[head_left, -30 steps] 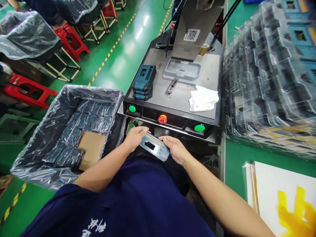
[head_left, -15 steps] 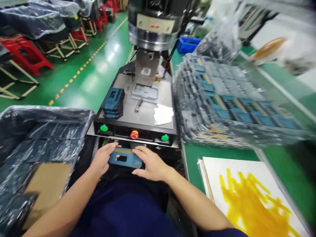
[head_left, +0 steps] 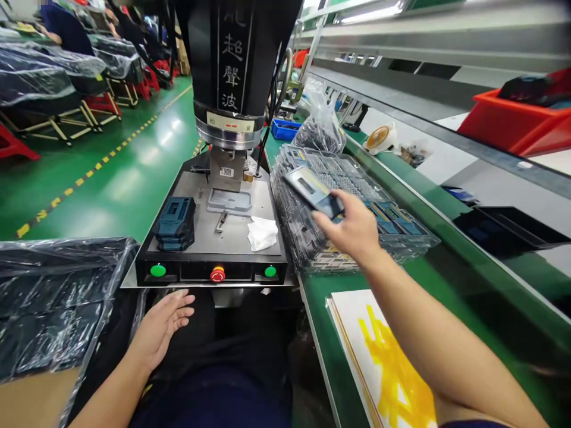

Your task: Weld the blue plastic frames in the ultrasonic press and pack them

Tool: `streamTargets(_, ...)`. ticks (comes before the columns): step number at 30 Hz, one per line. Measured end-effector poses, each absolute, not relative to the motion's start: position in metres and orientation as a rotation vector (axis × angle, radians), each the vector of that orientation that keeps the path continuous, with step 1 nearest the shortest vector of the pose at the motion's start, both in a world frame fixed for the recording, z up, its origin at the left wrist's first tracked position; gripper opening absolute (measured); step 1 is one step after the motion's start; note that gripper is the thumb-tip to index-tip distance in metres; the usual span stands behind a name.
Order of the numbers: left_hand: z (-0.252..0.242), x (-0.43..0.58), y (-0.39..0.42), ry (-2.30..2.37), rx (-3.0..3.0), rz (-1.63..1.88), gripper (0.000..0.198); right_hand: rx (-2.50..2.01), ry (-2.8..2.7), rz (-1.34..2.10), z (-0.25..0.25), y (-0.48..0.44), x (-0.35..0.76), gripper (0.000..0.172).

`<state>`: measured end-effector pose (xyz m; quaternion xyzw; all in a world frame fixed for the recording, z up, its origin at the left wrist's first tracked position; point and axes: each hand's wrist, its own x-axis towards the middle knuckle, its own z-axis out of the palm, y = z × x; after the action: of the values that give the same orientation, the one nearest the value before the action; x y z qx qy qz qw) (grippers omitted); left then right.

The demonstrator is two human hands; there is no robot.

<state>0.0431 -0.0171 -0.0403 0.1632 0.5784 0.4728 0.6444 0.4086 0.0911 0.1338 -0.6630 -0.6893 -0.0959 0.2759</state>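
Though blurred — right hand (head_left: 352, 227) on blue casing (head_left: 308, 188), apparently

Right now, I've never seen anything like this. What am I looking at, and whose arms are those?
This picture comes from a camera worn on a person's head, so the two arms are that person's own, seen from above. The right hand holds a flat blue-and-grey plastic casing over a bagged pile of clear trays. The left hand is open and empty. Ahead stands a machine whose tall black head carries Chinese characters meaning "ultrasonic". Its steel plate holds a shaped mould, a small stack of blue casings and a white cloth. Its front has green buttons and a red one. To the left sits a plastic-lined bin. On the green bench lies a white board streaked with yellow.
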Motion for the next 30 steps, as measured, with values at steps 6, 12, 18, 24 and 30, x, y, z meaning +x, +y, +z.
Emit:
streamTargets(6,-0.042,0.036,-0.026,1.347,0.339,1.106,0.04,-2.319,-1.488,-0.27,0.145,0.178,0.476,0.069)
streamTargets(12,-0.044,0.021,-0.034,1.384,0.31,1.157,0.037,-2.508,-1.426,-0.098,0.143,0.217,0.493,0.075)
streamTargets(18,-0.05,0.011,-0.042,1.392,0.293,1.172,0.04,-2.525,-1.444,0.025,0.137,0.229,0.493,0.085)
streamTargets(24,-0.044,0.009,-0.039,1.431,0.339,1.182,0.05,-2.578,-1.449,-0.128,0.136,0.217,0.492,0.086)
streamTargets(30,-0.017,0.014,-0.012,1.477,0.569,1.268,0.061,-2.597,-1.655,-0.007,0.139,0.218,0.491,0.06)
